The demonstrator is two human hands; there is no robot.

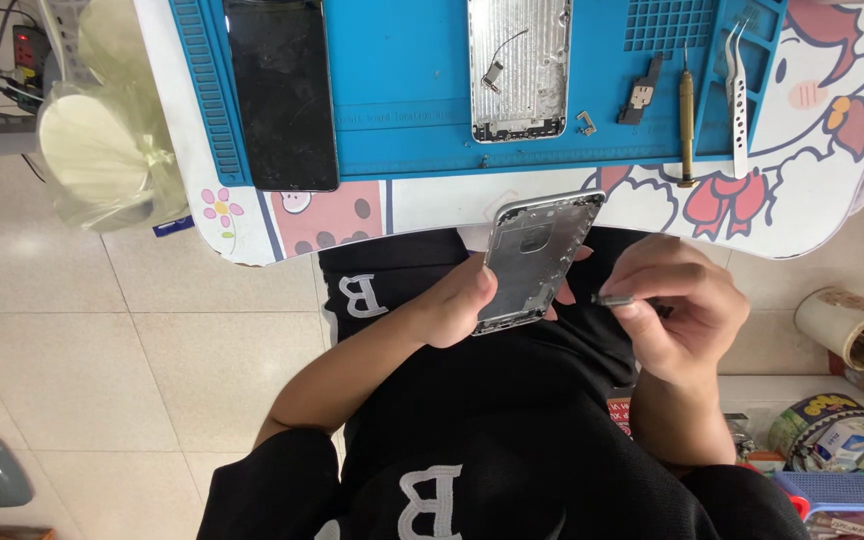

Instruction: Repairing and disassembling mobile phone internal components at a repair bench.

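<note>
Silver metal phone back housing: we see it held up over the lap, just below the table edge, tilted, its hollow inner side facing us
Left hand: we find it clasped around the housing's lower left side, thumb on the inner face, fingers hidden behind
Right hand: curled narrow, thumb and forefinger pinching a small dark metal part just beside the housing's right edge; we cannot tell whether the part touches the housing
Blue silicone work mat: lies on the white cartoon-printed table, beyond the hands
On the mat: a second silver phone housing, a black phone screen panel overhanging the mat's near edge, a small black component, a brass-handled screwdriver, white tweezers
Far left: we note a round lamp wrapped in clear plastic, well apart from the hands
</note>
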